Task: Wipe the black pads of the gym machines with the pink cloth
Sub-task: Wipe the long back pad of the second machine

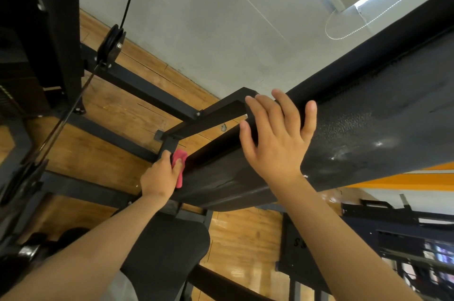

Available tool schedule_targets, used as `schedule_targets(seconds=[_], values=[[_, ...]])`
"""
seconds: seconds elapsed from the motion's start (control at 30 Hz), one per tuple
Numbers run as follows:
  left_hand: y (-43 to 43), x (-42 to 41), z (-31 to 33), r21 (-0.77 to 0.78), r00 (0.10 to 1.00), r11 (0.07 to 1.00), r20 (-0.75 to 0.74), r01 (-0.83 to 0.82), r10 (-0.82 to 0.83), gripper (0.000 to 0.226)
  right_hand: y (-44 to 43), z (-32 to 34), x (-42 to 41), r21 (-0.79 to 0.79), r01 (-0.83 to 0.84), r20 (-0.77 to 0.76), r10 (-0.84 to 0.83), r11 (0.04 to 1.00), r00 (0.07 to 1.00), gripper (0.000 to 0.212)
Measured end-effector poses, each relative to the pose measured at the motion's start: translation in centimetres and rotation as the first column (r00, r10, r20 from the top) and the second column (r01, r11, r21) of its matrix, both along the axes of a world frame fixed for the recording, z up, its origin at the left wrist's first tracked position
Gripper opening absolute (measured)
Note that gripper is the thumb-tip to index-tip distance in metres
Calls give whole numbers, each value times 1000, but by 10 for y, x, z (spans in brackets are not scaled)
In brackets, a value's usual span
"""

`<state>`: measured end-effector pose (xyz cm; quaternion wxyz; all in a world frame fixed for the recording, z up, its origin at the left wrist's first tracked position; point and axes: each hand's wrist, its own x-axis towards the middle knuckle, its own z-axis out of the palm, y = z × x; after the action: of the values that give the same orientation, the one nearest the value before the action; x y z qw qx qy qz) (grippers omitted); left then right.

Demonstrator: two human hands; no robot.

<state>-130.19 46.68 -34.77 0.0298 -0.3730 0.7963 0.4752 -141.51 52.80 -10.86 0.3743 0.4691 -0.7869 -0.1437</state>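
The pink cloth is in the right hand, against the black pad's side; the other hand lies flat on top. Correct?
No. In the head view the left hand holds the pink cloth; the right hand lies flat on the black pad.

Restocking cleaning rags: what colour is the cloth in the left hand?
Pink; the small crumpled cloth shows best in the head view.

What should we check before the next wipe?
1. Cloth held in left grip: ok.
2. Cloth touching the pad: ok, on its side edge.
3. Right grip steadying the pad: ok, flat on its end.
4. Left grip clear of the frame: cannot tell, very close.
5. Pad's top clean: cannot tell, shiny smears show.
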Motion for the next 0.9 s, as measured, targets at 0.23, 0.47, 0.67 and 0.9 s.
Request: schedule_targets(seconds=[0.23,0.47,0.67,0.9], values=[[-3,1,-15,186,999,982,28,-35,30,27,0,0,-1,1,-11,-17,11,1000,1000,34],[-5,-27,32,238,955,968,-260,-81,144,25,0,-1,-1,-21,-27,-23,27,999,999,33],[-3,-12,1,176,985,982,-139,-74,99,27,0,-2,-2,-35,-39,-25,38,999,999,33],[-5,-9,-32,129,998,992,-67,0,8,28,1,-3,-3,-33,-48,-42,47,998,998,33]])
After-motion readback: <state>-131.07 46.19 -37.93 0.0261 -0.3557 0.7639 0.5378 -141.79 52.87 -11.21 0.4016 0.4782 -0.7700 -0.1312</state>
